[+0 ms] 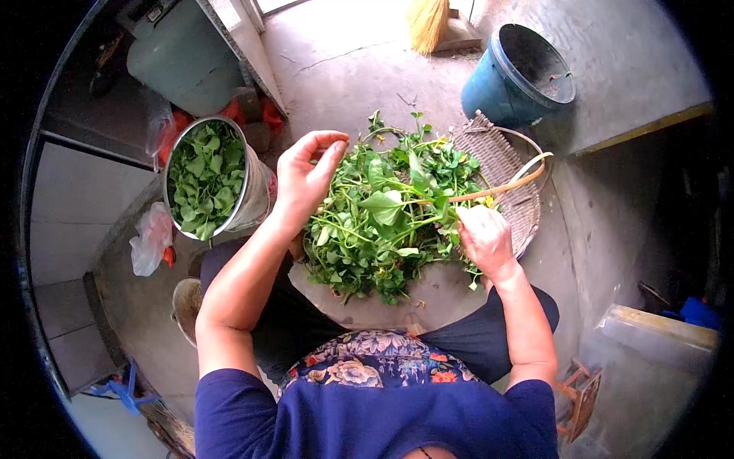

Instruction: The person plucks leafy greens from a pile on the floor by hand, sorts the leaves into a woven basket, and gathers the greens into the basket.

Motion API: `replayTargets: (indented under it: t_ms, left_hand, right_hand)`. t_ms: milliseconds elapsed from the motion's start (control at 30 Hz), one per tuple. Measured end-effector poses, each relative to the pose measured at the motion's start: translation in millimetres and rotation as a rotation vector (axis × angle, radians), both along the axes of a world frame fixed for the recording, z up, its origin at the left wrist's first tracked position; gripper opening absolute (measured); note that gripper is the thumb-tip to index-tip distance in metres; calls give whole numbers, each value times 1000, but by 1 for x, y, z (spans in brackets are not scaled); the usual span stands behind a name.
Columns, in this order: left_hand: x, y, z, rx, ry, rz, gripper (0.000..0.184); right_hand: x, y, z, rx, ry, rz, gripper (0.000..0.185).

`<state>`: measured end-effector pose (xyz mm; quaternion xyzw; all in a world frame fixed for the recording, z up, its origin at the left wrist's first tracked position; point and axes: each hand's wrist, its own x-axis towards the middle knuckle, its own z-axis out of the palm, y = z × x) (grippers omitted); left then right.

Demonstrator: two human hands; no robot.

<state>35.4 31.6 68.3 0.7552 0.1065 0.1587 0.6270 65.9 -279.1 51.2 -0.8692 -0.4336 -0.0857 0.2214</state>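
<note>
A leafy green stem [419, 200] rises above the pile, and my right hand [486, 243] is closed around its lower end. My left hand [306, 180] is raised over the left side of the pile, fingers curled and thumb close to the fingertips; what it pinches, if anything, is too small to make out. Below both hands lies a loose heap of leafy green stems [355, 256] with a few small yellow flowers. The heap partly covers a flat woven basket [524, 218] with a curved handle [514, 183], right of the middle.
Left of my left arm stands a metal bucket [256, 187] holding picked leaves [208, 180]. Near it lies a plastic bag [151, 241]. A blue bucket [493, 88] is at the back right, beside a straw broom [428, 27] and dustpan [459, 34]. A wooden stool [585, 402] is at lower right.
</note>
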Motion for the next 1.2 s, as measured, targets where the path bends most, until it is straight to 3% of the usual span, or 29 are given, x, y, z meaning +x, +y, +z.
replayTargets:
  t_ms: [67, 167, 233, 400, 533, 600, 667, 733, 800, 867, 933, 967, 1067, 1200]
  left_hand:
    - [-1, 0, 6, 633, -382, -125, 17]
    - [-6, -28, 1, 884, -424, -390, 15]
    - [-11, -40, -6, 974, -310, -457, 22]
    - [-18, -47, -30, 933, -119, -528, 23]
    - [-17, -47, -36, 582, -93, -566, 24]
    - [-15, -50, -45, 464, 31, -582, 20]
    - [-15, -46, -36, 413, 315, -649, 20]
    - [-13, -43, -50, 440, 269, -677, 21]
    - [-16, -51, -58, 620, 153, -609, 17]
    - [-17, -55, -66, 1108, -77, -606, 15]
    - [-25, -59, -59, 1182, -202, -497, 14]
    - [-26, -61, -58, 1183, -132, -517, 13]
    - [-26, -58, -39, 1074, -261, -418, 14]
    - [-19, -58, -16, 524, 84, -326, 16]
  right_hand:
    - [-2, 3, 0, -30, -12, -14, 29]
    - [-7, 6, -4, -50, 16, -13, 26]
    - [-11, 7, -5, -70, 23, 5, 24]
    - [-16, 12, -9, -69, 25, 3, 21]
    - [-12, 11, -15, -71, 20, -54, 21]
    - [-9, 10, -18, -71, 32, -67, 20]
    - [-9, 14, -16, -65, -19, -57, 21]
    - [-9, 18, -11, -24, -36, -56, 19]
    - [-6, 19, -8, -24, -25, -57, 17]
    - [-3, 21, -8, 10, -33, -18, 16]
    - [-5, 25, -4, 5, -55, -10, 17]
    - [-6, 27, -3, 28, -52, -5, 20]
    - [-5, 24, -2, 80, -49, -1, 24]
    - [-6, 28, -3, 154, -93, 49, 26]
